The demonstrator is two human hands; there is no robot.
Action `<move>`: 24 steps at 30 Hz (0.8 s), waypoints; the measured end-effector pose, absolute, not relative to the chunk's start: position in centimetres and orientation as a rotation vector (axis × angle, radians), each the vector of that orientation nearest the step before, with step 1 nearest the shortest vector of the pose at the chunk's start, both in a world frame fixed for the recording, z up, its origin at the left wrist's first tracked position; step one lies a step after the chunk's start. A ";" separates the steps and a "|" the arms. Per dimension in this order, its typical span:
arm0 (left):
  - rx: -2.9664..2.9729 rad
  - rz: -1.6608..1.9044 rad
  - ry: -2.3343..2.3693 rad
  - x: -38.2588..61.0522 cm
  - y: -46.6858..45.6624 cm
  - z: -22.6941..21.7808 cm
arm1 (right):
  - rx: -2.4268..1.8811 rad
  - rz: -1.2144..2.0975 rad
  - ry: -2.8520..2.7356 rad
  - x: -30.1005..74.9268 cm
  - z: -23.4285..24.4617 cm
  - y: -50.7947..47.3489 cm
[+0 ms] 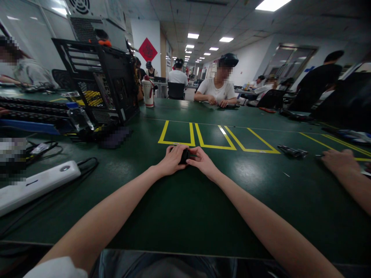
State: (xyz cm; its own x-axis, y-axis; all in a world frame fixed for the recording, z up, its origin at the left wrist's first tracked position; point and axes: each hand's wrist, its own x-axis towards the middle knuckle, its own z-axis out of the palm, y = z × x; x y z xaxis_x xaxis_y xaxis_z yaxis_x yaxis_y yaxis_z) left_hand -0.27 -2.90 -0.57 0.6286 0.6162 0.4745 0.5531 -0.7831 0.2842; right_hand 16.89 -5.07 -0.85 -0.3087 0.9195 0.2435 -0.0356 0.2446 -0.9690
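A small black object [184, 156], its kind not clear, is held low over or on the green table [185, 216] in front of me. My left hand [173, 159] is wrapped over it from the left, fingers on its top. From the right, my right hand [200, 161] closes on its side with thumb and fingers. Both hands hide much of the object. Just beyond them, yellow tape outlines [176, 142] mark the tabletop.
A black computer case [118, 85] stands at the back left, near a clear bottle [79, 117]. A white power strip [40, 182] lies left, a white cup [148, 92] farther back. Metal parts [292, 151] and a co-worker's hand [342, 164] are right; another person [216, 88] sits opposite.
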 end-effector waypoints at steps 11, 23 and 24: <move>2.731 0.855 0.986 -0.3 -3.2 -0.3 | -0.897 1.149 -1.514 16.4 -0.8 -5.2; 2.725 0.845 0.994 -0.3 -3.2 -0.3 | -0.874 1.235 -1.499 16.6 -0.8 -5.1; 2.725 0.844 0.991 -0.3 -3.3 -0.2 | -0.871 1.224 -1.500 16.6 -0.8 -5.1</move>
State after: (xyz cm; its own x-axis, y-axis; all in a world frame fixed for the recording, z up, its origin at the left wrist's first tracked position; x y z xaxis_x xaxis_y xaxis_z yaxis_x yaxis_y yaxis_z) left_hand -0.34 -3.25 -0.22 0.6297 0.6240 0.4627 0.5561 -0.7780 0.2924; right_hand 16.60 -5.14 -0.76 -0.2681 0.9327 0.2413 -0.0489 0.2370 -0.9703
